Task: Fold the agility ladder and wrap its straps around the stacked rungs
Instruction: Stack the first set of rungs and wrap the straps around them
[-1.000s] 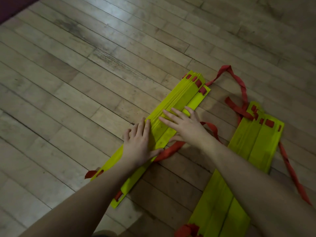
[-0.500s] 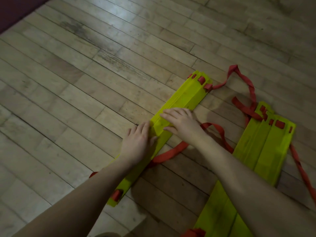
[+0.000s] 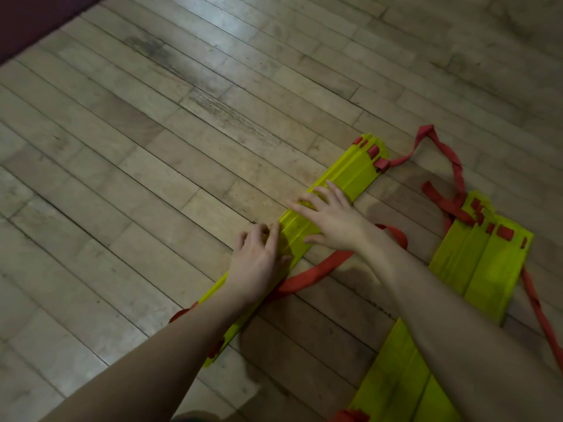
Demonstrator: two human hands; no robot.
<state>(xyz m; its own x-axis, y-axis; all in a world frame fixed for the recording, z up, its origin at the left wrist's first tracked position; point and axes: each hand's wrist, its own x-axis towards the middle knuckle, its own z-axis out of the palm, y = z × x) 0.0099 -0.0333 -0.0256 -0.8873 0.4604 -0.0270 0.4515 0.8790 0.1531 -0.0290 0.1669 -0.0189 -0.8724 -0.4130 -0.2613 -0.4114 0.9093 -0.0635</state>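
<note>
Head view: stacked rungs [image 3: 341,190] lie diagonally on wooden floor [image 3: 152,147]. Left hand [image 3: 259,260] and right hand [image 3: 332,217] press flat, fingers spread. Rungs look stiff, light; red strap [image 3: 313,272] limp, take its loose loop.

My left hand [image 3: 259,263] and forearm cover the middle of the stacked yellow rungs [image 3: 350,175], so I cannot see how many lie under my palm. The red strap [image 3: 316,271] disappears beneath my right wrist, below my right hand [image 3: 332,220]. Right of that hand, the second bundle of rungs [image 3: 487,263] is partly hidden by my forearm and cut off at the bottom edge.
</note>
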